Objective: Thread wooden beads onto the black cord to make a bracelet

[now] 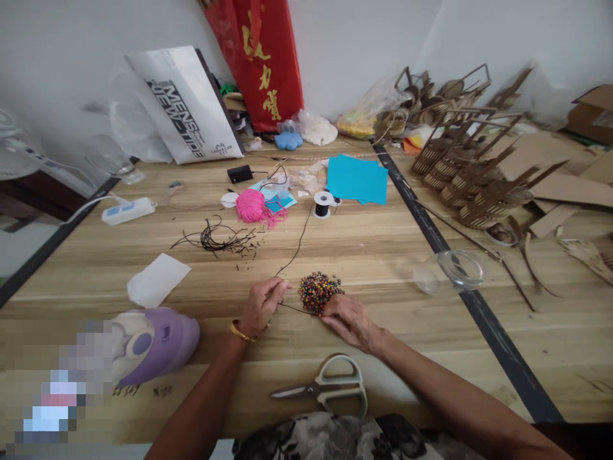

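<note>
My left hand (pixel 262 305) is closed in a pinch on a black cord (pixel 293 309), left of a heap of small multicoloured beads (pixel 320 291). From that hand the cord runs up to a white spool of black cord (pixel 322 204). Another stretch of it crosses to my right hand (pixel 350 321), whose fingers are closed at the lower right edge of the beads, pinching the cord's end. Whether a bead sits between those fingertips is hidden. White-handled scissors (pixel 320 386) lie on the table below my hands.
A pink yarn ball (pixel 251 206), cut black cords (pixel 215 239), blue sheets (pixel 357 179) and white paper (pixel 159 280) lie around the table. A purple-and-white object (pixel 160 345) stands left. Clear round containers (pixel 460 269) and small woven baskets (pixel 479 172) are right. Bags stand along the wall.
</note>
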